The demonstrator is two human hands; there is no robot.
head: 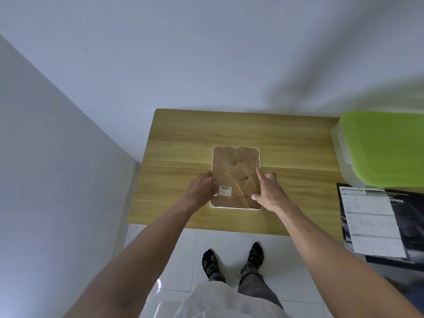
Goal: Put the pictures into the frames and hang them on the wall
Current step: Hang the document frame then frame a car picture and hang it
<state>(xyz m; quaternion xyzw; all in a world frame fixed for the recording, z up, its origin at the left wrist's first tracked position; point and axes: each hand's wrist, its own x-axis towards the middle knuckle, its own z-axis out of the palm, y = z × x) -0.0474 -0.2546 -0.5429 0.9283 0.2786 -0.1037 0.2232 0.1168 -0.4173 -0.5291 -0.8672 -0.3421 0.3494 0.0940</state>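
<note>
A white-edged picture frame [234, 161] lies face down on the wooden table [183, 138], its brown backing board up with a small barcode label [225, 191] near the lower left. My left hand [202, 188] grips the frame's left edge. My right hand [269, 190] rests on the backing's right side, index finger stretched out over the fold-out stand [241, 180] and thumb pressing near the lower right corner.
A clear storage box with a green lid [383, 148] stands at the table's right end. Printed sheets headed "SPECIFICATION" [371, 221] lie over a dark booklet at the right. White walls rise behind and to the left. My socked feet stand on white tiles below.
</note>
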